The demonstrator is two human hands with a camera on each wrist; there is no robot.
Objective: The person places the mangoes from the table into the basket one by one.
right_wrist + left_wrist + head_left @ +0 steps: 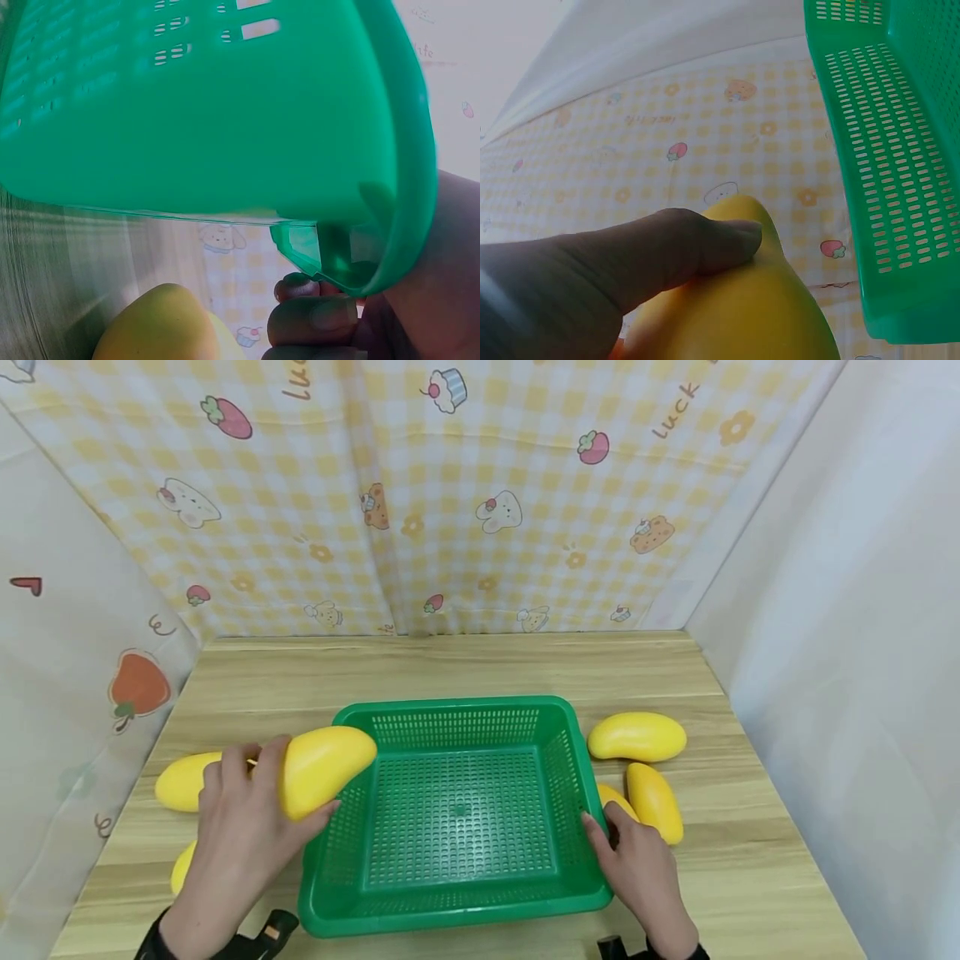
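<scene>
My left hand [243,814] grips a yellow mango [324,768], its tip reaching over the left rim of a green plastic basket [457,916]. In the left wrist view the thumb [682,247] lies across the mango [742,315], with the basket wall [889,157] to its right. My right hand [637,868] holds the basket's right rim, thumb on the inside. From the right wrist, fingers [315,315] show curled under the rim [416,150]. The basket's slotted floor [461,814] is bare.
Another mango [180,782] lies left of the basket behind my left hand, and one more [182,867] is partly hidden by that wrist. On the right lie a mango [637,737], a second [656,803] and a third [617,802] half covered. Cloth walls [450,468] enclose the wooden table [450,668].
</scene>
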